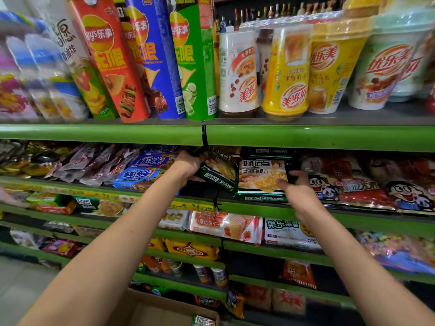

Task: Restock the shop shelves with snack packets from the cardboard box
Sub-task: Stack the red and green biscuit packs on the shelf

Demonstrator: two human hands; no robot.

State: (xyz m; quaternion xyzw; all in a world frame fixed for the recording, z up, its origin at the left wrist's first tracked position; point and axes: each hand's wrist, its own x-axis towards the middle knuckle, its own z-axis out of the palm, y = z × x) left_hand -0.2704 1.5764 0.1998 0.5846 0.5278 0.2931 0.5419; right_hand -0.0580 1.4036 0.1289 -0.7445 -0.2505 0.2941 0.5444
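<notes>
Far left, second shelf (101,184): dark foil packs and blue biscuit packets (143,169) already lying in rows, nothing being handled there. Below them, more stocked tiers, blurred at the edge.

Left of centre: left hand (190,164) reaching in under the green shelf lip (101,132), fingers curled round the top edge of a tilted dark-green snack packet (220,175), gripping it. Packet leaning at an angle, lower corner toward the shelf front, not yet lying flat. Apparently still being worked into its slot, just beside the stack on its right.

Centre: stack of matching green packets (262,177) already on the second shelf, face-up. Right hand (300,191) touching the stack's right front corner, index finger extended along the pack face, the other fingers loosely bent; more pressing or steadying than grasping, though a pinch on the edge cannot be ruled out.

Right: red cartoon-printed bags (348,184) filling the same shelf, touching the green stack's side.

Bottom centre: cardboard box (150,309) on the floor, open, one green packet (203,321) visible in its corner; rest of the box interior out of view.

Judged so: partway through. Several green packets shelved, one in hand, at least one more left in the box; total remaining impossible to tell.
</notes>
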